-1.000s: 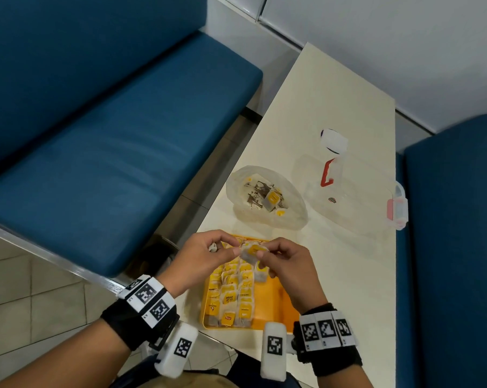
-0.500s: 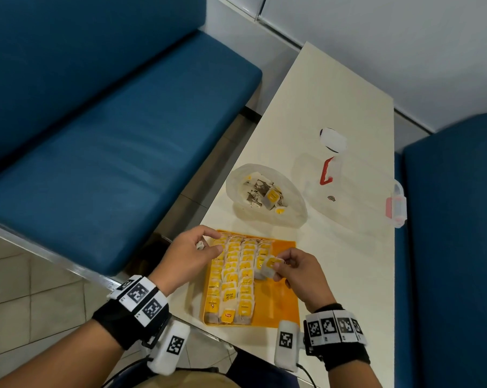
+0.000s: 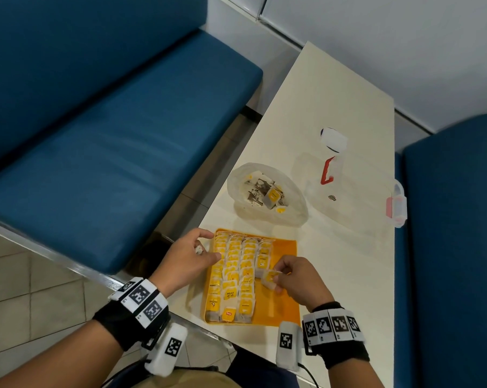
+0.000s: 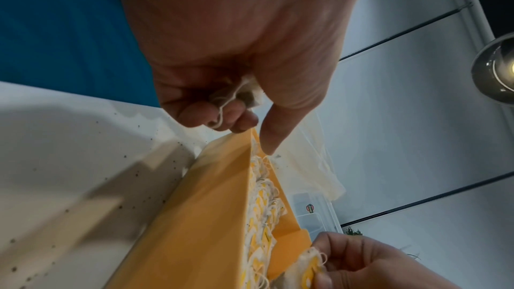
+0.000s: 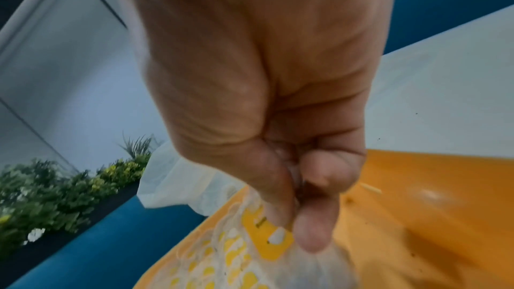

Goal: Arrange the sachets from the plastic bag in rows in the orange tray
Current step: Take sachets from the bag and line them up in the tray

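Two hands: right hand (image 3: 298,278) pinching one sachet (image 3: 270,277), left hand (image 3: 187,260) clutching another (image 4: 244,93). One tray (image 3: 281,301), four rows; "RELAX" legible, lower centre.

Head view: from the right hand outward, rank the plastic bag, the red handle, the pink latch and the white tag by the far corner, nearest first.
From the right hand:
1. Plastic bag, just beyond the tray, ahead and slightly left.
2. Pink latch on the clear box, ahead at the table's right edge, and red handle, farther up the middle: too close to call.
3. White tag, farthest back.
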`<state>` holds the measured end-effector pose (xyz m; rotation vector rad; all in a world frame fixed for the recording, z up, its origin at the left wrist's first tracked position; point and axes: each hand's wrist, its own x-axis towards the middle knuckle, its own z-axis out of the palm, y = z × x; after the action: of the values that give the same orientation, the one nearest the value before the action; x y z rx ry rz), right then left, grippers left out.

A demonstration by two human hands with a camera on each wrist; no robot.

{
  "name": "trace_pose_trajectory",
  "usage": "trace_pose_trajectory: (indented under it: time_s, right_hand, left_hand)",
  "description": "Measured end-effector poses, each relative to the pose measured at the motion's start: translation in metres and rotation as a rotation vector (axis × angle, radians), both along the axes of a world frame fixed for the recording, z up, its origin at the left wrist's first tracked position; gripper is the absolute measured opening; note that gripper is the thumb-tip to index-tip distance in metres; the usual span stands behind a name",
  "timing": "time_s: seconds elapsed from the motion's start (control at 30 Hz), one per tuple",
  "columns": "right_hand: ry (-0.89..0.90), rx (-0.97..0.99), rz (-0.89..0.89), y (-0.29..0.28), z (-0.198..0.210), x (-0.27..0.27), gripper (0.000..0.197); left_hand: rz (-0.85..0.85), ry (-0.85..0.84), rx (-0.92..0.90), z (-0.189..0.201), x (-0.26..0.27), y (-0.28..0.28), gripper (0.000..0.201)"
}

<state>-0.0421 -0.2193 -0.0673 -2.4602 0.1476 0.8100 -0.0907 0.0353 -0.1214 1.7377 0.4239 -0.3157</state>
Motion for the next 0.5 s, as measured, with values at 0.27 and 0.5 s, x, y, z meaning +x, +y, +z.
trace_pose_trajectory:
  time_s: [0.27,0.5]
  right_hand:
    - [0.121,-0.181,0.079,0.016,-0.023,0.004,0.028]
    - [0.06,-0.168,-0.071,0.022,-0.037,0.007,0.024]
  left_hand:
    - [-0.02,0.036,0.023,-0.004,-0.002,0.002,0.04]
    - [-0.031,0.027,0.027,-0.003,-0.002,0.003,0.041]
